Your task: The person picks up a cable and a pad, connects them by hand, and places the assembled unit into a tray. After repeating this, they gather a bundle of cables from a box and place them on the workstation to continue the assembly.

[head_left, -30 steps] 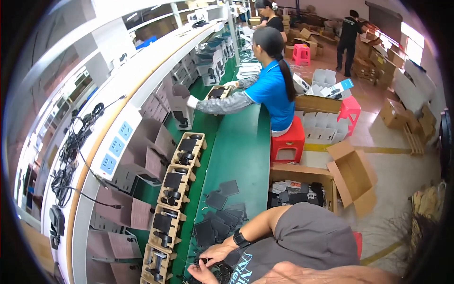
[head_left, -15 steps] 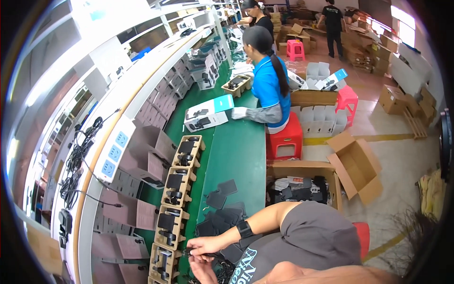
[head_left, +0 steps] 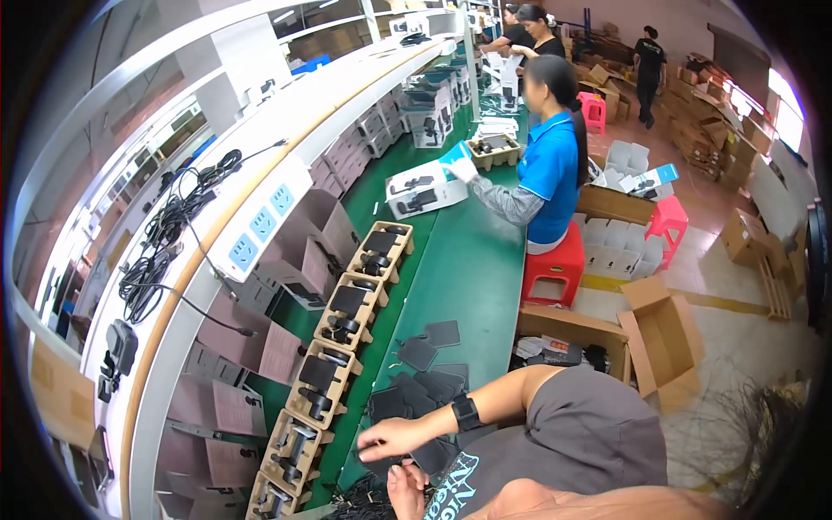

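A long green counter (head_left: 459,286) runs from the bottom of the frame up toward the top centre. A white shelf (head_left: 295,113) with a wood-coloured edge stands along its left side, carrying coiled black cables (head_left: 169,217) at left. A row of tan moulded trays (head_left: 309,416) slants along the counter from the lower left to the middle, each tray holding black parts. At upper right of centre, a co-worker in a blue shirt (head_left: 550,178) sits on a red stool (head_left: 553,270); one white-gloved hand touches a white printed box (head_left: 425,189). An open cardboard carton (head_left: 660,334) lies on the floor at right.

At the bottom centre are the wearer's own hands. The right hand (head_left: 390,440), below a black wristwatch (head_left: 466,412), reaches in over the counter with its fingers bent; whether it grips anything cannot be told. The left hand (head_left: 407,487) is just below it, palm partly turned up and fingers loosely curled; its grip cannot be told either. Dark flat pads (head_left: 416,394) lie overlapping on the counter, just above and to the right of the right hand. Near the left hand, at the bottom edge, is a tangle of thin black pieces (head_left: 360,504).
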`<state>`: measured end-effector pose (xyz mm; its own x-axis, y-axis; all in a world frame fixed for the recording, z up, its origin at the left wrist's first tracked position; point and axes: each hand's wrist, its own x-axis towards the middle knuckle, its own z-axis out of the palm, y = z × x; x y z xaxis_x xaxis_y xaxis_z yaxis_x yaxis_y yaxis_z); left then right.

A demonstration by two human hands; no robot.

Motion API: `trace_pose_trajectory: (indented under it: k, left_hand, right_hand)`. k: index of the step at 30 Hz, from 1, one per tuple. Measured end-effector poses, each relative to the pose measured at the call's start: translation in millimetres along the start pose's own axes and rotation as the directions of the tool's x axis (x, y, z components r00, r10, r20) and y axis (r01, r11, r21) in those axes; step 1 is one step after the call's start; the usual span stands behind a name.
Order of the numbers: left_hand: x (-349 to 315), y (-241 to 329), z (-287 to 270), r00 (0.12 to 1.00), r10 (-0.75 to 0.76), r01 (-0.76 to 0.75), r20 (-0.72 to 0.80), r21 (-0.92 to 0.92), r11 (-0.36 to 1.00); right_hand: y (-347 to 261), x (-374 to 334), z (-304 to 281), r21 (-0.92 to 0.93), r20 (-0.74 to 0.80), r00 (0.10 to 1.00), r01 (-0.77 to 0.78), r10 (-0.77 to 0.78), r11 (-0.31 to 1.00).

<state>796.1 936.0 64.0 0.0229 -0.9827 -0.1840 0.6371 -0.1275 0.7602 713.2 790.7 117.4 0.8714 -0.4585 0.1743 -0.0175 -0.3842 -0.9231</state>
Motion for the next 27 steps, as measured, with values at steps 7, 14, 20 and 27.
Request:
trace_pose_trajectory:
  k: [7, 14, 20, 27]
  left_hand:
    - [3, -3, -40, 0.981, 0.042, 0.021, -0.189, 0.318, 0.948]
    - [6, 48, 3, 0.632, 0.765, -0.067, -0.123, 0.975, 0.212]
    - [23, 41, -25, 0.958, 0.094, 0.111, -0.271, 0.653, 0.749]
    - [31, 25, 14, 0.951, 0.177, -0.186, -0.252, -0.015, 0.982]
  right_hand:
    - [-6, -9, -2, 0.002, 0.457, 0.887, 0.064, -0.057, 0.998]
    - [18, 2, -22, -0.371, 0.268, 0.961, 0.166, -0.066, 0.914]
    - [12, 8, -16, -0.092, 0.143, 0.984, 0.119, -0.105, 0.989]
    - [36, -6, 4, 0.145, -0.118, 0.991, 0.077, -0.06, 0.986]
